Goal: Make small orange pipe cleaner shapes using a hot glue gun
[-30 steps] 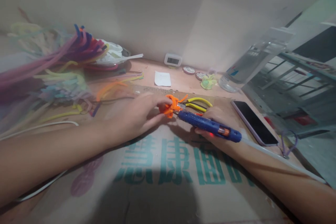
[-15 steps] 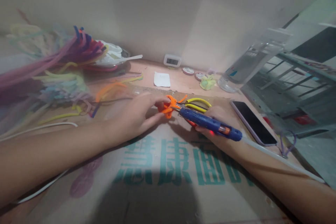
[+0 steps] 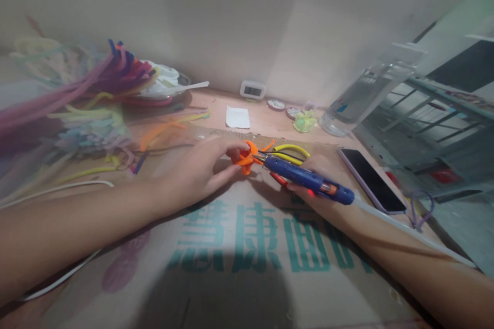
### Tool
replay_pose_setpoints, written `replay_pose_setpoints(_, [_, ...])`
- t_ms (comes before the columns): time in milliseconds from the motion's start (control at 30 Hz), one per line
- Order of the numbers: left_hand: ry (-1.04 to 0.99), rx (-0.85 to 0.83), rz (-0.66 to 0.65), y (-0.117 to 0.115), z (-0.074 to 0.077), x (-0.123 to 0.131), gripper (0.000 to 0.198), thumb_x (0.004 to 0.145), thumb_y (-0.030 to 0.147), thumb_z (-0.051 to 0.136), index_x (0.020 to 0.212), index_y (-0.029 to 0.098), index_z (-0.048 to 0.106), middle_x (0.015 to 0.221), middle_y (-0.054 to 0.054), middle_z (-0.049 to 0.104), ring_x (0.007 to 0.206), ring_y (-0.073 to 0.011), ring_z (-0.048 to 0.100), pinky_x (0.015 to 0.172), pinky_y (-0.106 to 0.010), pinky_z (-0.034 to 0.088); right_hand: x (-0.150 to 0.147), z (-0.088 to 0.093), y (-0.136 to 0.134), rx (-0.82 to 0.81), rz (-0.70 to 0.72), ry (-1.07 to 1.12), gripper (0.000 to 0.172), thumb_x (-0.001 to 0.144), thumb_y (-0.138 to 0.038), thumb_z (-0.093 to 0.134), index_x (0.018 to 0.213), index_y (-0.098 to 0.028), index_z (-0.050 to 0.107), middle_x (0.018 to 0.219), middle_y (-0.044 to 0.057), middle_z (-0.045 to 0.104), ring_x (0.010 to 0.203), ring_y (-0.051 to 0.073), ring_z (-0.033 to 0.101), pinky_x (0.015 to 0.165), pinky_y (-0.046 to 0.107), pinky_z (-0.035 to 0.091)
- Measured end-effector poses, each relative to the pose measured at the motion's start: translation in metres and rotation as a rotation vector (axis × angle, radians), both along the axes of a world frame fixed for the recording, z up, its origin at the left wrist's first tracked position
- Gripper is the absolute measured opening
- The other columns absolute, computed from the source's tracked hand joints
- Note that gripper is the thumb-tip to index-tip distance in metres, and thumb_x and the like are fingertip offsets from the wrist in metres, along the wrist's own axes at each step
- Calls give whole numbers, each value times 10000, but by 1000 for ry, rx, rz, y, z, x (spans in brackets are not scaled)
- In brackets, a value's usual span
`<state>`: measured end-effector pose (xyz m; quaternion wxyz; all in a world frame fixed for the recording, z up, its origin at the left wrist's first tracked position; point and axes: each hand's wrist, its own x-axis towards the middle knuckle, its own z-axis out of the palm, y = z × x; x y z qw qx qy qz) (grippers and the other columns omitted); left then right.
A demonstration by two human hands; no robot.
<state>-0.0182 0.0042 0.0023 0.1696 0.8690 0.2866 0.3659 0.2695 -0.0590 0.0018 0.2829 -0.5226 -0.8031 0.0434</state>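
Observation:
An orange pipe-cleaner shape (image 3: 250, 158) is pinched between the thumb and fingers of my left hand (image 3: 206, 167). My right hand (image 3: 314, 175) grips a blue hot glue gun (image 3: 304, 177), its nozzle pointing left at the orange piece and touching it or very close to it. A small red light glows on the gun, and a clear glue stick (image 3: 397, 223) runs out of its back end over my right forearm. Yellow-handled pliers (image 3: 289, 151) lie just behind the gun, partly covered by my right hand.
Bundles of coloured pipe cleaners (image 3: 88, 118) crowd the left side. Along the back are a white paper square (image 3: 237, 117), a small digital clock (image 3: 252, 90) and a yellow-green fuzzy piece (image 3: 304, 121). A clear bottle (image 3: 358, 92) and a phone (image 3: 372, 180) are at the right. Printed cardboard (image 3: 231, 288) covers the tabletop.
Both hands stay almost in place, the left still pinching the orange piece. The glue gun has shifted very slightly; nothing has been picked up or let go.

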Motion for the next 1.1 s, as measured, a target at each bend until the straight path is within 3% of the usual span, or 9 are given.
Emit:
replay_pose_setpoints(200, [-7,-9,2,2,-2,-1,256,932,252,610,1186,228,606,1081,-52,755,981,-204,723,877,-334,575,-8,12,2,-69,-16,-27,328,834,-514,735,647,-254,664,538,0,604,528,199,602,556,342,496])
replay_pose_setpoints(367, [-39,-24,-21,6,-6,1,259,923,257,630,1179,232,600,1051,-53,757,980,-211,726,871,-343,581,-14,20,-5,-25,-241,159,269,884,-486,621,797,-244,700,859,59,743,805,257,697,753,386,569])
replay_pose_setpoints(500, [-54,-103,-69,7,-8,4,268,917,261,635,1176,210,592,1030,-67,761,905,-203,745,818,-328,596,-7,15,1,-76,-379,287,356,898,-523,544,744,-244,703,811,56,735,804,263,692,805,391,559])
replay_pose_setpoints(600, [-53,-147,-122,5,-8,5,262,925,244,617,1180,197,583,983,-63,768,867,-191,748,800,-315,596,-1,13,8,-112,-353,391,399,933,-540,504,774,-245,720,794,36,732,828,251,697,854,382,544])
replay_pose_setpoints(767, [-10,-135,-121,4,-8,9,262,906,224,619,1167,198,613,991,-63,772,903,-211,739,837,-341,580,3,28,18,-148,-309,480,380,868,-571,611,883,-220,757,986,68,777,982,271,709,939,402,542])
replay_pose_setpoints(867, [-7,-121,-142,6,-10,10,273,902,214,608,1174,197,614,995,-68,766,905,-212,726,844,-355,573,4,40,31,-206,-426,397,419,775,-614,704,930,-233,786,977,80,786,922,292,718,873,431,560])
replay_pose_setpoints(933, [-7,-99,-142,7,-12,10,292,906,220,602,1198,207,608,998,-66,759,906,-214,715,836,-366,569,3,47,45,-263,-468,309,438,792,-629,690,949,-234,796,925,83,787,851,284,718,803,414,559])
replay_pose_setpoints(1033, [-17,-67,-118,9,-16,10,306,898,216,603,1204,223,612,1021,-68,752,937,-225,702,836,-377,563,-3,54,75,-287,-457,185,421,839,-597,666,996,-226,790,932,77,785,880,267,707,765,359,541])
replay_pose_setpoints(1100, [-26,-63,-117,10,-17,11,314,887,200,603,1200,218,615,1045,-77,750,940,-226,700,830,-372,563,-9,55,97,-346,-367,151,386,857,-535,679,1066,-225,776,975,69,785,897,248,700,743,320,529])
